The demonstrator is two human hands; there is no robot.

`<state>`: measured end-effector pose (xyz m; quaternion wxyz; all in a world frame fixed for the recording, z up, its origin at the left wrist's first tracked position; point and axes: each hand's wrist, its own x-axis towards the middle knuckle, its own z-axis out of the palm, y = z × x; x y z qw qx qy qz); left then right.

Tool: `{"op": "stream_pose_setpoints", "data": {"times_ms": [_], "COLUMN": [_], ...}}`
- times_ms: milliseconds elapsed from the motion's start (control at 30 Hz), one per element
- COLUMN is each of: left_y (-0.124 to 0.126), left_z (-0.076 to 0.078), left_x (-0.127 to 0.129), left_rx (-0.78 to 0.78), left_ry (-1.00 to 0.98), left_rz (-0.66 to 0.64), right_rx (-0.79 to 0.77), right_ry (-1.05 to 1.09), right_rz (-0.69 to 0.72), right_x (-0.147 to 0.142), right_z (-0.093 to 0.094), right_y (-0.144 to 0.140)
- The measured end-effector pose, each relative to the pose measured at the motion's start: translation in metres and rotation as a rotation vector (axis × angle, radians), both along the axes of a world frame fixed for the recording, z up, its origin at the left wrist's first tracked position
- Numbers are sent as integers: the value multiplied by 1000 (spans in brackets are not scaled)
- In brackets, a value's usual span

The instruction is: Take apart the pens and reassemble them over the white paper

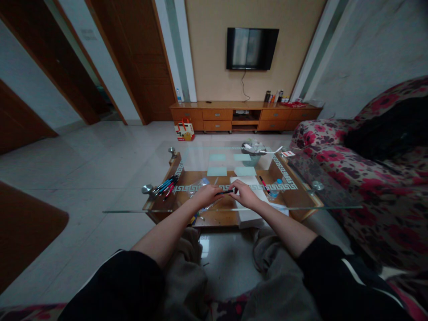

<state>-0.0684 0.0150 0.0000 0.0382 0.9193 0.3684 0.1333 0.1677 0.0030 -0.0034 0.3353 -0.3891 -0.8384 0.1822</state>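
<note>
Over the front of a glass-topped coffee table (197, 154), my two hands meet around a slim black pen (224, 192). My left hand (207, 195) grips one end, its fingers closed. At the other end my right hand (244, 194) pinches the tip between thumb and fingers. To the left on the glass lies a bunch of pens (166, 187) with blue, black and red barrels. A red and black pen (264, 184) lies to the right of my right hand. A clear plastic bag (199, 183) shows just behind my left hand.
A stack of white paper (249, 218) is beneath my right hand, near a bottle with a blue cap (276, 189). A filled basket (253, 154) stands toward the far right of the table. A flowered sofa (351, 187) is on the right, a low TV cabinet (217, 113) ahead.
</note>
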Motion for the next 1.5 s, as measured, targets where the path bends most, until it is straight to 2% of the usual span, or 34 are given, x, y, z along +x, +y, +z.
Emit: {"op": "stream_pose_setpoints", "data": {"times_ms": [267, 600, 733, 833, 933, 1033, 1167, 1333, 1500], "left_y": [-7, -8, -8, -7, -5, -5, -6, -5, -4], "left_z": [10, 9, 10, 8, 6, 6, 7, 6, 2], "left_x": [3, 4, 5, 4, 2, 1, 1, 2, 2], "left_rx": [20, 11, 1, -11, -13, -12, -16, -20, -25], "left_ry": [-7, 19, 10, 11, 29, 40, 32, 26, 11], "left_rz": [30, 72, 89, 101, 118, 115, 111, 93, 98], "right_rx": [-67, -253, -344, -411, -339, -150, -98, -1, 42], "right_ry": [124, 298, 449, 592, 650, 514, 302, -28, -235], "right_rz": [-69, -169, -197, -275, -421, -515, -554, -435, -377], "right_x": [-3, -5, -4, 3, 21, 46, 68, 65, 56], "right_z": [0, -5, -7, -5, -5, -9, -16, -18, -20], "right_y": [0, 5, 11, 18, 28, 36, 37, 30, 30]}}
